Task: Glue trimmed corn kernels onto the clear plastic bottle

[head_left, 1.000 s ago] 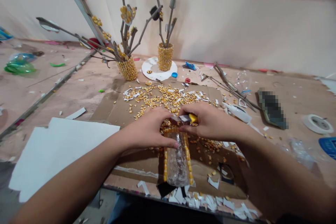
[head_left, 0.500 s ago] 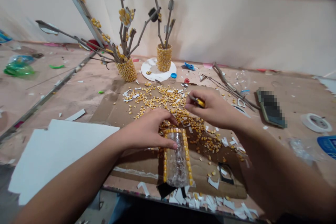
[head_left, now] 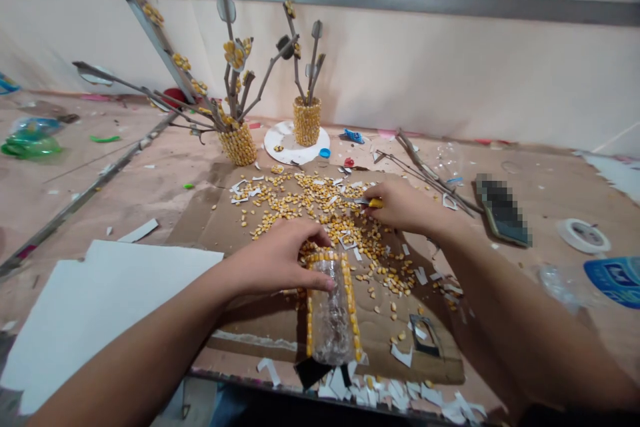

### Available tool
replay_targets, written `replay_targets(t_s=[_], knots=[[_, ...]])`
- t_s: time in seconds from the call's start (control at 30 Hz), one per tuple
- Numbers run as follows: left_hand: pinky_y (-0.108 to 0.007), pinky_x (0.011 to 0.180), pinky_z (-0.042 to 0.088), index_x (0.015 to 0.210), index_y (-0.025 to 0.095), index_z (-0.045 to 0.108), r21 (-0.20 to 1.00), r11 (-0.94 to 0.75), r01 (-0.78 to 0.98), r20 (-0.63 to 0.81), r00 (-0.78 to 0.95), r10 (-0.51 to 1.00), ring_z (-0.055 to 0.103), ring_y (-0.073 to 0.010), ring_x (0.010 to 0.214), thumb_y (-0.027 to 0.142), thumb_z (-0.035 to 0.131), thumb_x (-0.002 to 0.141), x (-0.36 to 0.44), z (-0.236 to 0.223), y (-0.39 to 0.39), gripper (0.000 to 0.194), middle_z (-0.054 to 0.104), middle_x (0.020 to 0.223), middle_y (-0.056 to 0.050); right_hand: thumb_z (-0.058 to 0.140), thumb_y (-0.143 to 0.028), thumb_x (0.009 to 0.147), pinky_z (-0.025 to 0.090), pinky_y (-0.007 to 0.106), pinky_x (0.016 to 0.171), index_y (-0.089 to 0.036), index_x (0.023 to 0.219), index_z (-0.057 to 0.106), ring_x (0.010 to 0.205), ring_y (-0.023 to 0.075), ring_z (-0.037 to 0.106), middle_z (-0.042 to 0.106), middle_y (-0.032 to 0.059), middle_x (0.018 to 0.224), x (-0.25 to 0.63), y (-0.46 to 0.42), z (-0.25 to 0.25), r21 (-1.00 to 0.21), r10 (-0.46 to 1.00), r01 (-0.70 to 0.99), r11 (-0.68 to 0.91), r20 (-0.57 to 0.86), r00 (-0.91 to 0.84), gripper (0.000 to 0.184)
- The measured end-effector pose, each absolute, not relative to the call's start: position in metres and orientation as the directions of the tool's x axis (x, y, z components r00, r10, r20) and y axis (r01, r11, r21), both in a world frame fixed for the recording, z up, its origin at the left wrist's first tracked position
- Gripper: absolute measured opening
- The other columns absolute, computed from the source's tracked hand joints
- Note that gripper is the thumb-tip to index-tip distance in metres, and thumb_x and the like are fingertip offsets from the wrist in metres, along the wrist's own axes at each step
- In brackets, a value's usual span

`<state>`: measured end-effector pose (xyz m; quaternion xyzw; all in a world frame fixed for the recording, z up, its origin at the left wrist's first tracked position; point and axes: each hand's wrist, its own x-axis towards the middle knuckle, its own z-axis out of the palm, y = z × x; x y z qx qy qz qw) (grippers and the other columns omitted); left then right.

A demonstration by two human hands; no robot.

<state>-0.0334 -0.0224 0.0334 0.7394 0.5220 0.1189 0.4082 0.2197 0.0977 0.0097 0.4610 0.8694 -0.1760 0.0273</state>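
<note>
My left hand [head_left: 280, 257] is closed over the far end of a clear plastic bottle [head_left: 331, 312] that lies on its side on a sheet of brown cardboard [head_left: 210, 217]. Rows of yellow corn kernels line the bottle's edges. My right hand [head_left: 400, 203] reaches out over a spread of loose corn kernels [head_left: 310, 197] and is closed on a small yellow tool [head_left: 373, 202] with a metal tip. The tip points left, just above the kernels.
Two kernel-covered pots with twigs [head_left: 240, 143] [head_left: 306, 121] stand at the back, one on a white plate [head_left: 285, 140]. White paper [head_left: 100, 293] lies at the left. Loose twigs [head_left: 425, 170], a phone [head_left: 501, 210], a tape roll [head_left: 583, 235] and paper scraps [head_left: 400, 393] lie around.
My right hand has moved away from the bottle's far end, out and to the right over the loose kernels, with the yellow tool in it. My left hand stays on the bottle.
</note>
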Motion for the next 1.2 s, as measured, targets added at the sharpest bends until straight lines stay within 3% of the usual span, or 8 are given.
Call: replay_targets(t_s=[0.13, 0.3, 0.47, 0.73, 0.83, 0.97, 1.07, 1.2], knots=[[-0.044, 0.098, 0.051, 0.111, 0.023, 0.070, 0.747, -0.112, 0.656, -0.256, 0.438, 0.862, 0.067, -0.0303, 0.112, 0.052, 0.089, 0.072, -0.037, 0.035, -0.021, 0.053, 0.074, 0.118, -0.007, 0.064, -0.019, 0.086, 0.036, 0.029, 0.067, -0.021, 0.089, 0.078, 0.079, 0.0202, 0.063, 0.078, 0.0061, 0.086, 0.213, 0.095, 0.007, -0.292, 0.816, 0.824, 0.486, -0.186, -0.547, 0.014], [-0.041, 0.093, 0.054, 0.104, 0.022, 0.070, 0.770, -0.096, 0.631, -0.166, 0.344, 0.924, 0.069, -0.0249, 0.101, 0.047, 0.068, 0.090, -0.046, 0.039, -0.013, 0.029, 0.076, 0.108, -0.006, 0.066, -0.020, 0.087, 0.037, 0.027, 0.065, -0.022, 0.087, 0.076, 0.078, 0.0189, 0.065, 0.078, 0.0058, 0.089, 0.209, 0.093, 0.001, -0.310, 0.805, 0.826, 0.472, -0.230, -0.546, 0.010], [-0.037, 0.081, 0.055, 0.092, 0.020, 0.072, 0.745, -0.008, 0.667, -0.119, 0.144, 0.982, 0.069, -0.0227, 0.087, 0.041, 0.064, 0.087, -0.052, 0.038, -0.004, 0.023, 0.077, 0.094, -0.006, 0.067, -0.019, 0.084, 0.034, 0.029, 0.064, -0.021, 0.083, 0.074, 0.080, 0.0204, 0.064, 0.077, 0.0091, 0.091, 0.205, 0.091, -0.005, -0.277, 0.808, 0.833, 0.479, -0.233, -0.541, 0.007], [-0.034, 0.074, 0.052, 0.086, 0.019, 0.071, 0.748, -0.049, 0.661, -0.029, 0.107, 0.994, 0.069, -0.0210, 0.080, 0.028, 0.062, 0.085, -0.047, 0.026, -0.003, 0.013, 0.076, 0.085, -0.004, 0.066, -0.024, 0.083, 0.031, 0.030, 0.059, -0.019, 0.079, 0.069, 0.068, 0.0184, 0.059, 0.072, 0.0090, 0.079, 0.207, 0.089, -0.001, -0.324, 0.803, 0.820, 0.471, -0.227, -0.551, 0.007], [-0.033, 0.075, 0.051, 0.088, 0.019, 0.073, 0.770, -0.100, 0.630, 0.017, 0.135, 0.991, 0.068, -0.0200, 0.081, 0.026, 0.063, 0.088, -0.041, 0.025, -0.005, 0.013, 0.077, 0.087, -0.004, 0.062, -0.025, 0.087, 0.036, 0.028, 0.058, -0.020, 0.080, 0.064, 0.064, 0.0151, 0.057, 0.068, 0.0027, 0.073, 0.205, 0.084, 0.007, -0.507, 0.790, 0.753, 0.421, -0.203, -0.578, 0.009], [-0.029, 0.076, 0.051, 0.095, 0.019, 0.076, 0.845, -0.181, 0.503, 0.095, 0.191, 0.977, 0.069, -0.0171, 0.080, 0.029, 0.066, 0.093, -0.030, 0.027, -0.012, 0.015, 0.079, 0.088, -0.002, 0.065, -0.032, 0.090, 0.038, 0.027, 0.059, -0.020, 0.082, 0.062, 0.063, 0.0123, 0.050, 0.060, -0.0022, 0.071, 0.194, 0.063, 0.023, -0.866, 0.804, 0.393, 0.309, 0.017, -0.594, 0.014], [-0.028, 0.074, 0.051, 0.092, 0.018, 0.076, 0.885, -0.231, 0.405, 0.176, 0.170, 0.970, 0.069, -0.0159, 0.078, 0.031, 0.070, 0.094, -0.023, 0.028, -0.017, 0.014, 0.079, 0.086, -0.002, 0.067, -0.034, 0.091, 0.037, 0.027, 0.060, -0.020, 0.086, 0.064, 0.064, 0.0111, 0.047, 0.059, -0.0031, 0.073, 0.183, 0.043, 0.033, -0.929, 0.788, 0.195, 0.314, 0.141, -0.599, 0.015], [-0.029, 0.075, 0.052, 0.087, 0.018, 0.075, 0.895, -0.286, 0.342, 0.269, 0.098, 0.958, 0.069, -0.0161, 0.077, 0.031, 0.072, 0.094, -0.019, 0.025, -0.023, 0.015, 0.078, 0.084, -0.003, 0.066, -0.033, 0.092, 0.039, 0.028, 0.060, -0.020, 0.084, 0.066, 0.064, 0.0115, 0.049, 0.060, -0.0029, 0.072, 0.177, 0.030, 0.039, -0.934, 0.788, 0.133, 0.330, 0.195, -0.584, 0.015]])
